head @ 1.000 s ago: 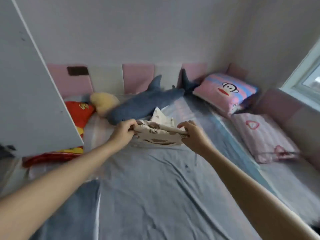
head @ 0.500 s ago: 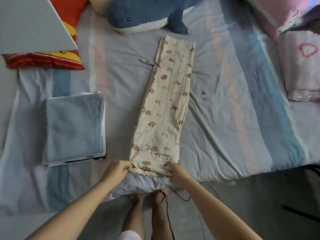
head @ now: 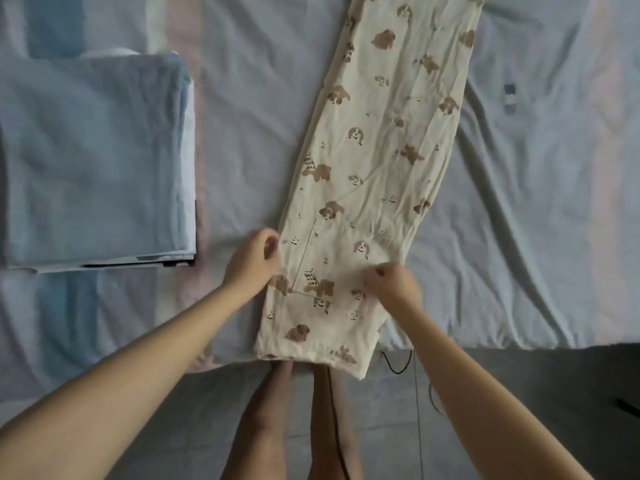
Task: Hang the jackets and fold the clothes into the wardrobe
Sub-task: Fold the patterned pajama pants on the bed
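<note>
Cream pyjama trousers (head: 381,161) with brown dog prints lie stretched lengthwise on the bed, their near end hanging just over the bed's front edge. My left hand (head: 252,261) pinches the trousers' left edge. At their right edge, a little nearer me, my right hand (head: 393,284) pinches the cloth as well. Both hands grip some way up from the near end. The far end runs out of view at the top.
A folded light-blue garment stack (head: 97,161) lies on the bed (head: 519,220) at the left. A small dark tag (head: 509,93) shows on the sheet at the right. My bare legs (head: 298,417) and a thin black cord (head: 398,367) are on the tiled floor below.
The trousers went from bunched in both hands near the plush shark to laid out flat along the bed. My hands have since moved up from the near end to the side edges.
</note>
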Tool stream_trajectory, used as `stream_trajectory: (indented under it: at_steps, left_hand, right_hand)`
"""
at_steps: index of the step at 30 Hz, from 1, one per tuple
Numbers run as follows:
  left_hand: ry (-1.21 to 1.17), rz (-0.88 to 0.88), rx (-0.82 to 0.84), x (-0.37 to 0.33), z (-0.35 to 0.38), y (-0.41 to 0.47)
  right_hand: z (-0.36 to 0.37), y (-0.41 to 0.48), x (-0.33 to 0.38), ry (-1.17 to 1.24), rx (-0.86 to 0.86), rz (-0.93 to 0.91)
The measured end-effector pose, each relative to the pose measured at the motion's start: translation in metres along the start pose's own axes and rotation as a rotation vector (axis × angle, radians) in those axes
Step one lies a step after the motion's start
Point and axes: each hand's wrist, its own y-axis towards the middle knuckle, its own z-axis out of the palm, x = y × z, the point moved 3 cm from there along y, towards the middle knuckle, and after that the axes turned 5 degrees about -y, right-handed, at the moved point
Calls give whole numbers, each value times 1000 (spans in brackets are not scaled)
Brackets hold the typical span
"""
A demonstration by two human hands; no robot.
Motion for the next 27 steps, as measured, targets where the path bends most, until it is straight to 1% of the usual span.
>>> stream_trajectory:
  at_steps: [2,4,6,7,11,14,16,20,23,25,27]
  left_hand:
    - [-64,66,-36,-16,10,35]
    - [-122,98,-64,-33,22,70]
    - [-222,102,-127,-50,29,94]
    - [-255,105,-166,-57,32,108]
    - [-316,118,-323,-81,32,142]
    - [-227,50,-326,-83,35,162]
    - [-136,35,-364,-81,34,166]
    - [-151,36,-441,-78,31,157]
    - [-167,50,-422,-73,31,156]
    - [-151,129,-386,-87,27,173]
    - [-207,193,-332,-109,21,196]
  right_hand:
    - [-12,17,10,111,-291,-41]
    - [-23,37,22,188,-508,-155]
    - [-37,57,31,184,-641,-235]
    - [-41,71,35,173,-671,-225]
    - [-62,109,42,136,-707,-184]
    - [-78,130,36,140,-728,-240]
    - [-85,139,29,139,-732,-270]
    - [-94,151,11,158,-696,-252]
    - [-103,164,-2,197,-741,-181]
    - [-120,186,-3,209,-762,-137]
    - [-135,210,-1,166,-753,-145]
